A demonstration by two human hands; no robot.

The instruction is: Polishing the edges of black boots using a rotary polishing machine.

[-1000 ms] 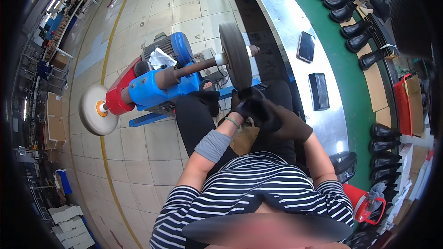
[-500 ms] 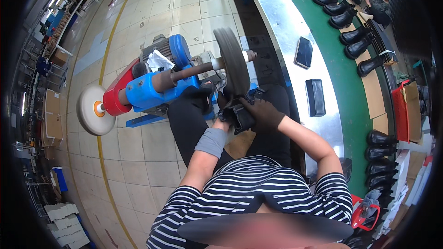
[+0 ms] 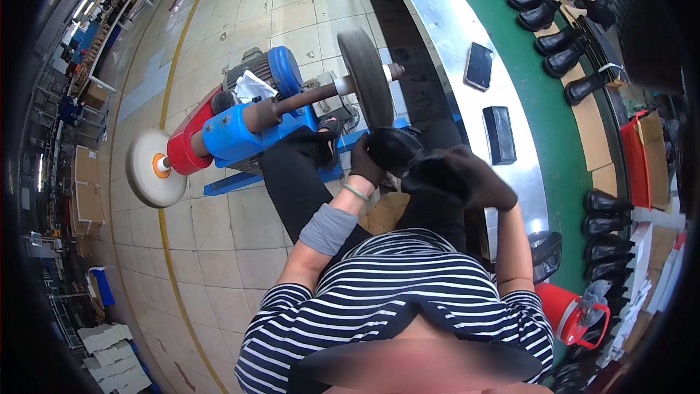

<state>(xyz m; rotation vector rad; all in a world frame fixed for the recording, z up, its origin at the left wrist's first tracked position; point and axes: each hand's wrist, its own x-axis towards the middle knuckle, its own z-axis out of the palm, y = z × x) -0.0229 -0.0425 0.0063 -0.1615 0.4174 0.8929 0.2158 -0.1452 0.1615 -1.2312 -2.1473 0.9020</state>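
Boot at buffing wheel.
Both grips clenched on black boot (image 3: 430, 164): left hand (image 3: 367, 163), right hand (image 3: 474, 179). I press lightly against wheel (image 3: 367, 76), turning evenly.

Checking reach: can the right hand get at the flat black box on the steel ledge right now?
Probably not: the right hand is gloved and busy gripping the black boot with the left hand. The flat black box lies close, with nothing between.
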